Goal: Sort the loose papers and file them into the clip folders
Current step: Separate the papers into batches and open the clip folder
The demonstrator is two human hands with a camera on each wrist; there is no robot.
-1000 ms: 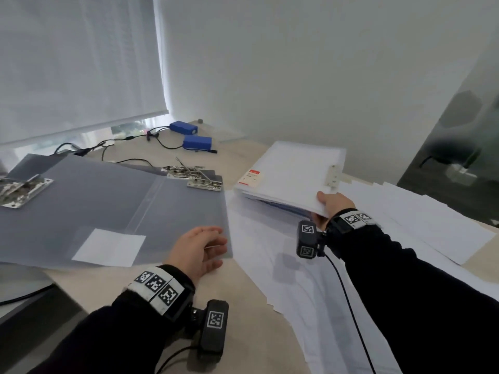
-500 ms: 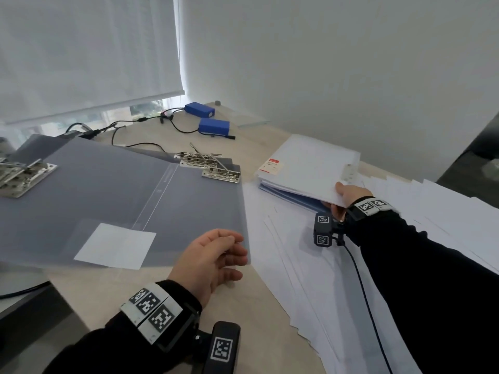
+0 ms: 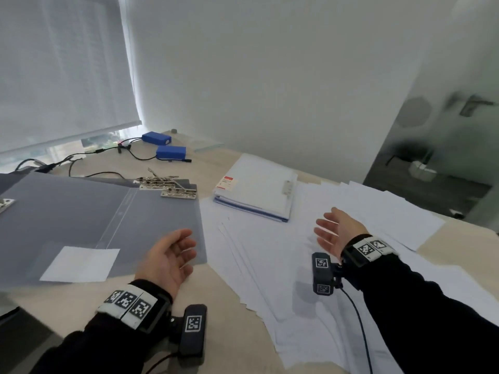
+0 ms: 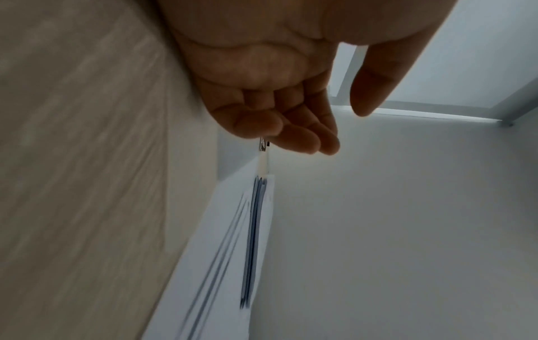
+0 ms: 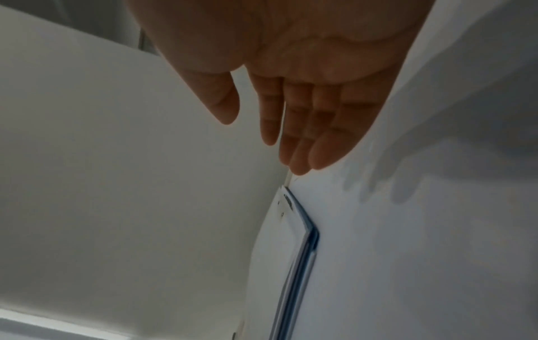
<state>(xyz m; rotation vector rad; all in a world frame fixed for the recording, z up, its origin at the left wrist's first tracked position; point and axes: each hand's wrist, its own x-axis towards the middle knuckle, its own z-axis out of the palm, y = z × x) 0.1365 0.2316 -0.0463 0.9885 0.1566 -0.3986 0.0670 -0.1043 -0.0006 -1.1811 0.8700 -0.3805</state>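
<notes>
- Nearest the viewer, two dark-sleeved arms reach forward over a pale wooden desk (image 3: 221, 314), each wrist carrying a marker band and a small black camera.
- The right hand (image 3: 333, 230) has just let go of the closed white folder (image 3: 256, 188), which it was gripping by the near edge half a second ago. It now floats empty, palm turned inward, fingers straight and slightly spread, with the folder lying flat just beyond the fingertips.
- The left hand (image 3: 168, 259) is much as it was: empty, fingers loosely curved and apart, hovering at the near right corner of the open grey clip folder (image 3: 81, 220).
- Judged from this, the white folder looks set aside, and both hands are free to gather the next papers.
- Under and around the right hand, loose white papers (image 3: 270, 265) fan across the desk, overlapping, their ragged near edges stepping toward the viewer. This fan is what remains to be sorted.
- Between the two hands is bare desk and paper, with open room to slide sheets leftward.
- Past the left fingertips, the grey folder's right edge lies against the paper fan; a white label (image 3: 79, 263) sits on its near portion.
- Farther on, metal clips (image 3: 172, 184) line the grey folder's far edge.
- Farthest, two blue battery packs (image 3: 164, 147) with cables sit by the window blind; a white wall closes the desk behind.
</notes>
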